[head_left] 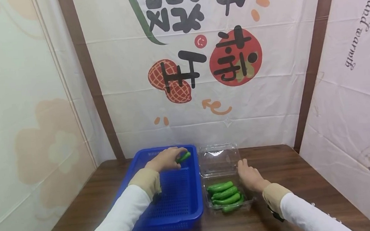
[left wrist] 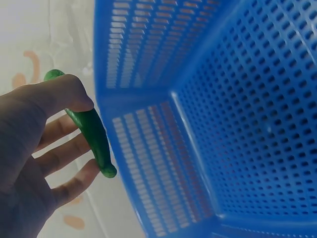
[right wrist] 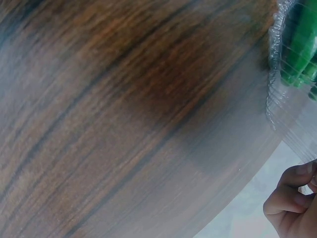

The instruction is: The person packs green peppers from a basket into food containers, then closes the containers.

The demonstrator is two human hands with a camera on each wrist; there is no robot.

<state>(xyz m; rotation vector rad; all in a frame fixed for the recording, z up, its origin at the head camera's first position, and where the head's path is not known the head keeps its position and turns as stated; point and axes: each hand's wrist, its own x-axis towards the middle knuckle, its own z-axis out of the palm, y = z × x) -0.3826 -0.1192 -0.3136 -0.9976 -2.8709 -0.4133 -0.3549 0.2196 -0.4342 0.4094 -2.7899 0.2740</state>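
My left hand (head_left: 169, 158) is over the far part of a blue plastic basket (head_left: 197, 212). It pinches a slim, smooth green pepper (left wrist: 94, 131) between thumb and fingers. In the left wrist view this pepper shows beside the basket's rim. To the right, a clear plastic clamshell box (head_left: 208, 204) stands with its lid (head_left: 219, 160) laid back. Several more green peppers (head_left: 225, 194) lie in its near half. My right hand (head_left: 251, 175) is at the box's right side, fingers curled at the plastic edge; in the right wrist view it is partly cut off.
All of this stands on a dark wooden table (head_left: 274, 166). The basket and the box are side by side, nearly touching. A printed white cloth (head_left: 132, 108) hangs behind the table, with more cloth at the left and right.
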